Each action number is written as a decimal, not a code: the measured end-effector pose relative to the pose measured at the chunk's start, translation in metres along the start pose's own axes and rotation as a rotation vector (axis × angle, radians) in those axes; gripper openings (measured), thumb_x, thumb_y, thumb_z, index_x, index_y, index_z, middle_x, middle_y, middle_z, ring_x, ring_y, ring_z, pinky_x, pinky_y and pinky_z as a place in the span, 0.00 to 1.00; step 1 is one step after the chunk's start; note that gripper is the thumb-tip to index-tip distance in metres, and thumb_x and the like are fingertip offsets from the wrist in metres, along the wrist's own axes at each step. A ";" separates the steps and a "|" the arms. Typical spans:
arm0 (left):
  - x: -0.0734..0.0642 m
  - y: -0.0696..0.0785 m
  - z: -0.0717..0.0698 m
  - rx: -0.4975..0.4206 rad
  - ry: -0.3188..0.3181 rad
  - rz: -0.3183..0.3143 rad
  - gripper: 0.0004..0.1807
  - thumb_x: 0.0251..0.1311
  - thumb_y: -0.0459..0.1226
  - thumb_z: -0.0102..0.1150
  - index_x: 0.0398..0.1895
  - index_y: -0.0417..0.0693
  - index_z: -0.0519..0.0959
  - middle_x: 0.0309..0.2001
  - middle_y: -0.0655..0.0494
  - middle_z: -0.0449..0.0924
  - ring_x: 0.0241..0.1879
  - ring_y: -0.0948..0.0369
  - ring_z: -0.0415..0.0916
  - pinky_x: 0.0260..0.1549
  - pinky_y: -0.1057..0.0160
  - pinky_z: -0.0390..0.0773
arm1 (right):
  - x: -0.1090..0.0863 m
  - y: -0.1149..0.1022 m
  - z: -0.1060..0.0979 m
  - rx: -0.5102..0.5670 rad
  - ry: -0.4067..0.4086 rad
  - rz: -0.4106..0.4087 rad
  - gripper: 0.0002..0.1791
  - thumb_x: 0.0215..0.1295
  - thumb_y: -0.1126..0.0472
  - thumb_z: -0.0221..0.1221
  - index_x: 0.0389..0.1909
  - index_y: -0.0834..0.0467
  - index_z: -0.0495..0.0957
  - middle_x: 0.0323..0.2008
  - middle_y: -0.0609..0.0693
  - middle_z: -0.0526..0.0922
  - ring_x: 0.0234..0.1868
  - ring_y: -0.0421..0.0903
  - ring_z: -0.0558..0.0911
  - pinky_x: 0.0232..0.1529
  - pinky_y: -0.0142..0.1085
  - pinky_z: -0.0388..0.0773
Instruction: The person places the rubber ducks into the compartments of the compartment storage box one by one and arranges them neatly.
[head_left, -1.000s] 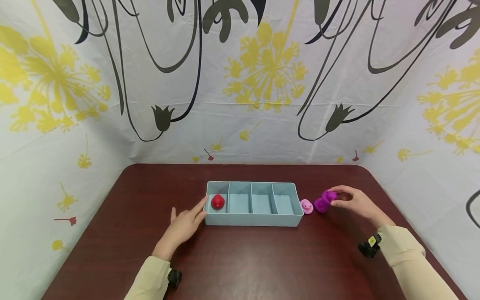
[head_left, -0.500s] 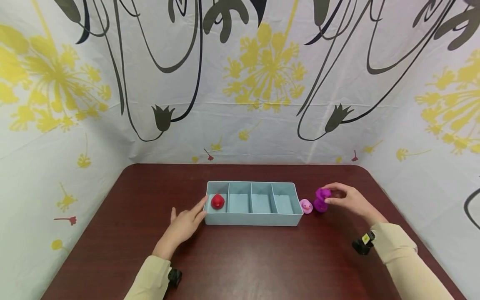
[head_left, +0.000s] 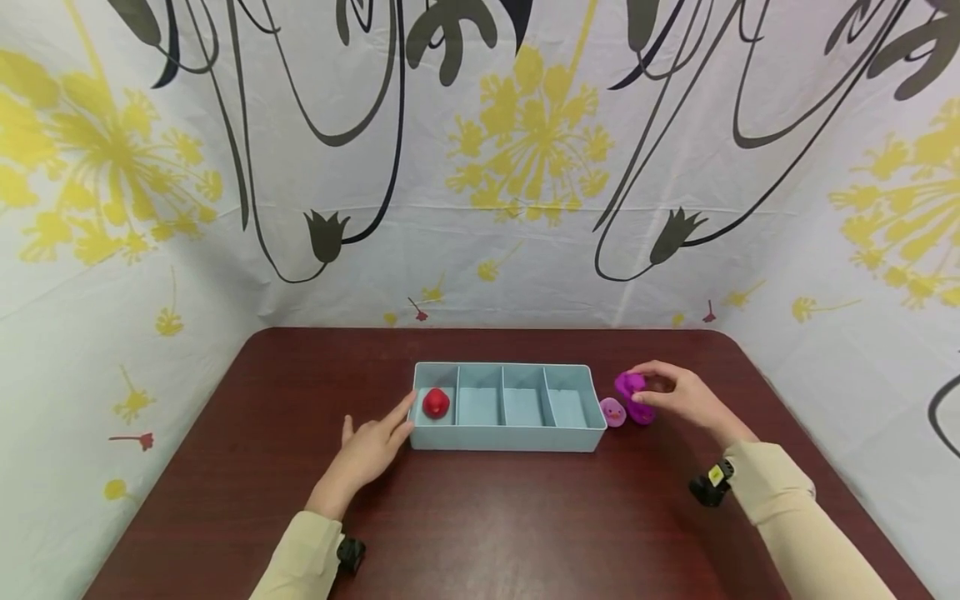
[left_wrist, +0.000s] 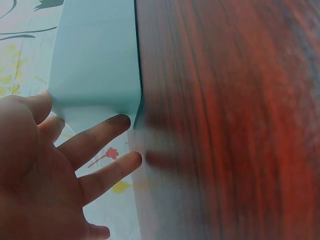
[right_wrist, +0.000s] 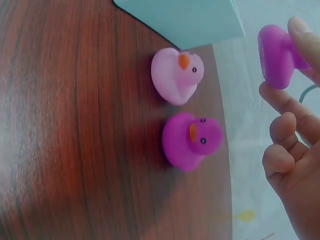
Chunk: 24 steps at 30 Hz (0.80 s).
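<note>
My right hand (head_left: 672,390) pinches a purple rubber duck (right_wrist: 276,56) between thumb and fingers, lifted above the table. Below it, a second purple rubber duck (right_wrist: 189,142) stands on the wood, beside a light pink rubber duck (right_wrist: 175,75). The pink one sits close to the right end of a pale blue tray (head_left: 502,440) divided into several compartments. In the leftmost compartment lies a red rubber duck (head_left: 436,403). My left hand (head_left: 372,450) has its fingers spread, with fingertips at the tray's left end; the left wrist view shows them right at the end wall (left_wrist: 100,60).
The dark red wooden table (head_left: 480,517) has rounded far corners. A white cloth (head_left: 487,167) printed with yellow and grey flowers hangs behind it and at both sides. Black wrist cameras sit at the left cuff (head_left: 349,554) and right cuff (head_left: 711,485).
My right hand has moved left with the purple duck, up over the duck standing below and nearer the tray. My left hand and the tray have stayed where they were.
</note>
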<state>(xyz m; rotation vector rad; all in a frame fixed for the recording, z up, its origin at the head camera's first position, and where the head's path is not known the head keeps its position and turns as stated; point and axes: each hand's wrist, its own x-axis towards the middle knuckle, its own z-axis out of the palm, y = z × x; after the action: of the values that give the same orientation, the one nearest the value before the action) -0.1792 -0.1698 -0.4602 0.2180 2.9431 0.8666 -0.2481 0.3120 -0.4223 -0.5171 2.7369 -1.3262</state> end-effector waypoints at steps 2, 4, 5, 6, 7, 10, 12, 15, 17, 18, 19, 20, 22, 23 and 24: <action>0.000 0.000 0.000 -0.001 0.002 0.000 0.31 0.71 0.47 0.46 0.75 0.64 0.53 0.59 0.49 0.77 0.58 0.45 0.73 0.62 0.26 0.34 | 0.001 -0.003 0.001 -0.003 -0.004 0.006 0.23 0.58 0.57 0.66 0.54 0.60 0.76 0.46 0.61 0.80 0.37 0.39 0.81 0.36 0.30 0.80; 0.000 0.001 -0.001 -0.001 0.003 0.000 0.31 0.71 0.47 0.46 0.75 0.64 0.53 0.59 0.49 0.77 0.58 0.45 0.74 0.62 0.26 0.34 | 0.002 -0.005 0.003 -0.003 -0.010 0.012 0.23 0.59 0.56 0.66 0.54 0.59 0.76 0.47 0.60 0.80 0.38 0.39 0.81 0.36 0.30 0.80; 0.000 0.001 -0.001 -0.002 0.002 -0.001 0.31 0.71 0.47 0.46 0.75 0.64 0.53 0.59 0.49 0.77 0.58 0.45 0.74 0.62 0.26 0.34 | 0.002 -0.006 0.004 0.000 -0.012 0.014 0.24 0.58 0.56 0.66 0.54 0.59 0.76 0.47 0.60 0.80 0.38 0.39 0.81 0.37 0.30 0.80; 0.000 0.001 -0.001 -0.003 0.002 -0.001 0.31 0.71 0.47 0.46 0.75 0.64 0.52 0.58 0.49 0.78 0.58 0.45 0.74 0.62 0.26 0.34 | 0.003 -0.007 0.005 0.008 -0.015 0.016 0.24 0.58 0.56 0.66 0.54 0.59 0.76 0.47 0.60 0.80 0.38 0.39 0.81 0.38 0.30 0.80; 0.000 0.001 -0.001 -0.005 0.001 -0.001 0.31 0.71 0.47 0.46 0.75 0.64 0.52 0.58 0.49 0.78 0.58 0.45 0.74 0.62 0.26 0.34 | 0.003 -0.008 0.006 0.014 -0.017 0.016 0.24 0.59 0.56 0.66 0.54 0.59 0.76 0.47 0.60 0.80 0.39 0.39 0.81 0.38 0.30 0.80; 0.000 0.001 -0.001 -0.006 -0.003 -0.003 0.31 0.70 0.47 0.46 0.75 0.65 0.52 0.58 0.49 0.78 0.58 0.45 0.73 0.62 0.26 0.34 | 0.004 -0.010 0.009 0.027 -0.023 0.007 0.23 0.58 0.56 0.66 0.54 0.59 0.76 0.47 0.60 0.81 0.39 0.40 0.82 0.39 0.30 0.80; -0.001 0.000 0.000 -0.002 -0.006 -0.003 0.31 0.70 0.48 0.46 0.75 0.65 0.52 0.57 0.50 0.79 0.58 0.45 0.74 0.62 0.26 0.34 | 0.005 -0.010 0.011 0.019 -0.029 0.002 0.23 0.58 0.56 0.66 0.54 0.58 0.76 0.46 0.60 0.81 0.38 0.41 0.81 0.38 0.31 0.80; -0.002 0.000 0.000 0.004 -0.008 -0.003 0.31 0.71 0.49 0.45 0.75 0.66 0.52 0.58 0.50 0.78 0.58 0.45 0.73 0.62 0.26 0.34 | 0.007 -0.010 0.014 0.005 -0.037 -0.006 0.23 0.58 0.55 0.66 0.54 0.57 0.76 0.44 0.58 0.82 0.38 0.41 0.81 0.38 0.31 0.80; -0.002 0.000 0.000 0.003 -0.008 -0.002 0.31 0.70 0.49 0.45 0.75 0.66 0.52 0.58 0.50 0.78 0.58 0.45 0.73 0.62 0.26 0.34 | 0.008 -0.010 0.016 0.000 -0.041 -0.011 0.22 0.59 0.55 0.66 0.54 0.56 0.76 0.44 0.58 0.82 0.38 0.42 0.81 0.38 0.31 0.80; -0.002 -0.001 0.000 0.003 -0.008 -0.002 0.31 0.70 0.49 0.45 0.75 0.66 0.52 0.59 0.50 0.77 0.59 0.45 0.73 0.62 0.26 0.34 | 0.009 -0.010 0.017 0.006 -0.040 -0.014 0.22 0.58 0.55 0.66 0.53 0.56 0.77 0.44 0.58 0.82 0.38 0.42 0.81 0.39 0.31 0.80; -0.001 0.000 0.000 0.002 -0.008 -0.003 0.31 0.70 0.49 0.45 0.75 0.66 0.51 0.59 0.50 0.77 0.59 0.45 0.73 0.62 0.26 0.34 | 0.010 -0.010 0.018 0.011 -0.041 -0.022 0.22 0.58 0.56 0.66 0.53 0.57 0.77 0.44 0.58 0.82 0.38 0.43 0.81 0.39 0.31 0.79; -0.001 0.000 0.000 0.000 -0.008 -0.004 0.31 0.70 0.49 0.46 0.75 0.66 0.52 0.59 0.49 0.77 0.59 0.45 0.73 0.62 0.26 0.34 | 0.011 -0.011 0.018 0.012 -0.041 -0.028 0.22 0.58 0.56 0.66 0.53 0.56 0.77 0.43 0.57 0.82 0.38 0.43 0.82 0.39 0.31 0.79; -0.001 0.000 0.000 -0.001 -0.007 -0.004 0.31 0.70 0.48 0.46 0.75 0.66 0.52 0.59 0.49 0.77 0.59 0.45 0.73 0.62 0.26 0.34 | 0.013 -0.013 0.019 0.006 -0.044 -0.025 0.22 0.59 0.55 0.66 0.53 0.55 0.77 0.44 0.57 0.82 0.39 0.44 0.81 0.40 0.32 0.79; -0.001 0.000 0.000 0.000 -0.007 -0.005 0.31 0.70 0.48 0.46 0.75 0.66 0.52 0.58 0.50 0.78 0.59 0.45 0.73 0.62 0.26 0.34 | 0.014 -0.015 0.020 0.004 -0.044 -0.020 0.22 0.58 0.55 0.66 0.53 0.55 0.77 0.44 0.56 0.82 0.39 0.44 0.81 0.41 0.33 0.79; -0.001 0.000 0.000 0.001 -0.007 -0.005 0.31 0.70 0.48 0.46 0.75 0.66 0.52 0.58 0.50 0.78 0.59 0.45 0.73 0.62 0.26 0.34 | 0.015 -0.016 0.021 0.003 -0.047 -0.016 0.22 0.58 0.54 0.66 0.53 0.54 0.77 0.44 0.56 0.82 0.40 0.45 0.81 0.41 0.33 0.79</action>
<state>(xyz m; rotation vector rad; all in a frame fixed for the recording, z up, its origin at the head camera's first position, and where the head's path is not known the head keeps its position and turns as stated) -0.1779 -0.1703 -0.4601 0.2137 2.9360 0.8622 -0.2542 0.2822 -0.4213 -0.5641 2.6988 -1.3040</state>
